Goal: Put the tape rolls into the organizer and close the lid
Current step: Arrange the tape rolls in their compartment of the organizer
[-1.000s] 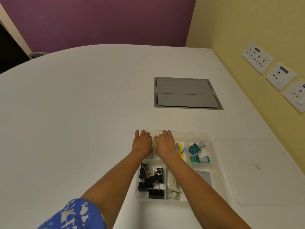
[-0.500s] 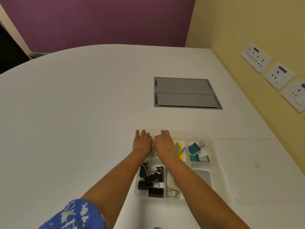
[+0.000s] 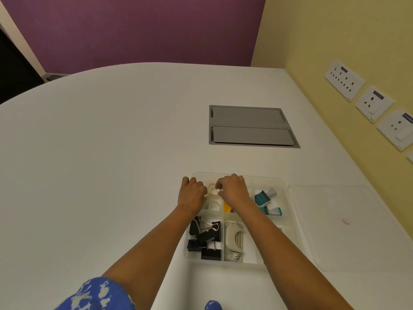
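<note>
A clear plastic organizer (image 3: pixel 288 193) lies on the white table in front of me. White tape rolls sit in its far-left compartment: one (image 3: pixel 212 189) between my hands, another (image 3: pixel 214 206) just nearer. My left hand (image 3: pixel 191 195) is over the compartment's left side with fingers curled by the far roll. My right hand (image 3: pixel 233 190) pinches at that roll's right rim; whether it grips is unclear. The clear lid (image 3: pixel 342 224) lies flat on the table to the right of the organizer.
Black binder clips (image 3: pixel 204 239), a beige stapler-like tool (image 3: pixel 233 241), yellow notes (image 3: pixel 226 208) and teal stamps (image 3: pixel 266 199) fill other compartments. A grey cable hatch (image 3: pixel 250 127) is set in the table beyond. A yellow wall with sockets (image 3: pixel 371 101) is on the right.
Both hands lay flat side by side over the far-left compartment; now they have parted slightly and curled, uncovering the white tape rolls between them.
</note>
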A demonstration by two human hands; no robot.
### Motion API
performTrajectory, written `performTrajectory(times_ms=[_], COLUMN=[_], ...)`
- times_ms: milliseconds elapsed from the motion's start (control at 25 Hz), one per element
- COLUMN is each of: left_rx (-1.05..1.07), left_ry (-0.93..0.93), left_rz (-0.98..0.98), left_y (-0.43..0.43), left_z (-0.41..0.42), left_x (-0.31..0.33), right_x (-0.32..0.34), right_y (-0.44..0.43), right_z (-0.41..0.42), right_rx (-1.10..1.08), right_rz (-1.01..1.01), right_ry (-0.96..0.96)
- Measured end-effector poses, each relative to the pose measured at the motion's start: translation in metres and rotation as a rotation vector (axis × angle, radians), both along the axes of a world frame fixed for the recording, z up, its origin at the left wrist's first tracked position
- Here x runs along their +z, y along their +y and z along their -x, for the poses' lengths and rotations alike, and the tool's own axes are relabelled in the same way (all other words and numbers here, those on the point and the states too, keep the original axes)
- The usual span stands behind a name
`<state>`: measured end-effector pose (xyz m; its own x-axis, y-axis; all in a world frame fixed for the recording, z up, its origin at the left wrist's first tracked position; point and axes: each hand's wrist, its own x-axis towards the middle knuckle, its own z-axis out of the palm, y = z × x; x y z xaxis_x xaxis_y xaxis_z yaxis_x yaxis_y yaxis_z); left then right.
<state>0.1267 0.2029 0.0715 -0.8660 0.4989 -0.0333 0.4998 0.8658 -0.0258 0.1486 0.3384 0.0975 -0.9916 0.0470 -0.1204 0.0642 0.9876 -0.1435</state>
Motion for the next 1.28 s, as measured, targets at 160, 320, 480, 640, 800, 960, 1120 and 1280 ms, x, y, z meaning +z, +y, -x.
performTrajectory(times_ms=[160, 320, 480, 640, 800, 960, 1120, 1280], left_rx=[-0.021, -0.019, -0.011, -0.019, -0.015, -0.015, -0.015, -0.007], left_ry=[-0.032, -0.024, -0.022, -0.031, -0.031, -0.018, -0.025, -0.032], left_rz=[0.076, 0.116, 0.111, 0.123, 0.152, 0.191, 0.208, 0.110], left_y=[0.001, 0.001, 0.001, 0.002, 0.004, 0.006, 0.006, 0.004], left_z=[-0.001, -0.001, -0.002, -0.001, 0.001, 0.004, 0.004, 0.006], left_x=[0.001, 0.000, -0.002, -0.002, -0.002, -0.002, -0.002, -0.003], right_x=[-0.001, -0.006, -0.009, -0.013, -0.014, -0.014, -0.011, -0.004], right_y=[-0.010, -0.016, -0.019, -0.021, -0.023, -0.028, -0.030, -0.018], right_z=[-0.004, -0.004, -0.003, -0.005, -0.006, -0.005, -0.003, 0.003], right_rx=[0.147, 0.212, 0.232, 0.238, 0.261, 0.255, 0.231, 0.141], right_rz=[-0.098, -0.210, -0.258, -0.300, -0.358, -0.394, -0.387, -0.291], right_ry=[-0.072, -0.104, -0.100, -0.094, -0.077, -0.094, -0.132, -0.088])
